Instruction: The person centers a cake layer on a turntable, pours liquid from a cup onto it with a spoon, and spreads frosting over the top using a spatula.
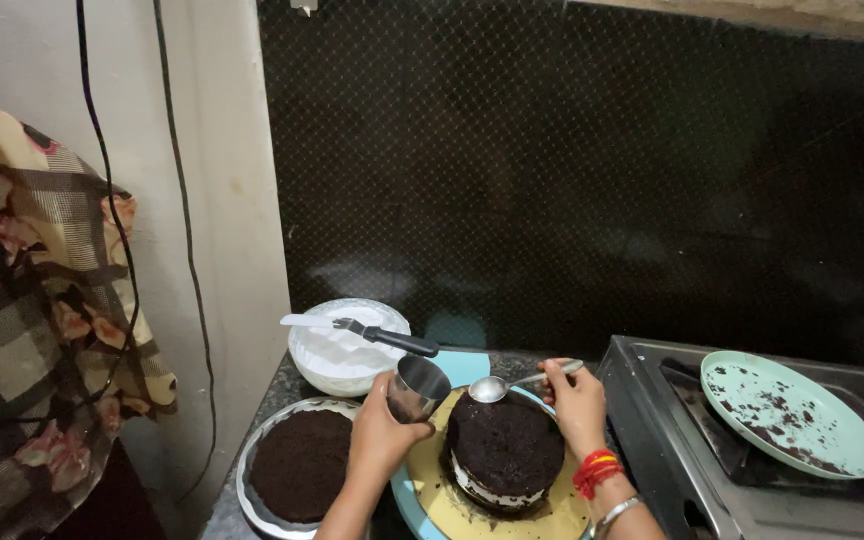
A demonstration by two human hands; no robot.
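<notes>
1. the right hand point(576, 402) pinches the handle of a metal spoon point(497, 387), whose bowl hovers level over the far edge of the chocolate cake point(505, 445).
2. the left hand point(382, 432) is wrapped around a small steel cup point(417, 388), tilted toward the spoon, just left of the cake and touching neither.
3. the cake sits on a yellow board point(447, 495) over a blue turntable point(404, 500); a white cream band shows at its lower side, and its top is bare dark sponge.
4. judging from this, one filled layer is stacked and the top is being moistened; outer frosting looks undone.
5. left of the cake, another dark sponge layer point(300, 462) waits on a steel plate point(249, 497).
6. behind the cake, a white bowl of cream point(342, 358) carries a spatula point(372, 333).
7. right of the cake, a crumb-strewn green plate point(792, 412) lies on the stove point(712, 480).
8. both forearms rise from the bottom edge, wrists bent inward toward the cake.
</notes>
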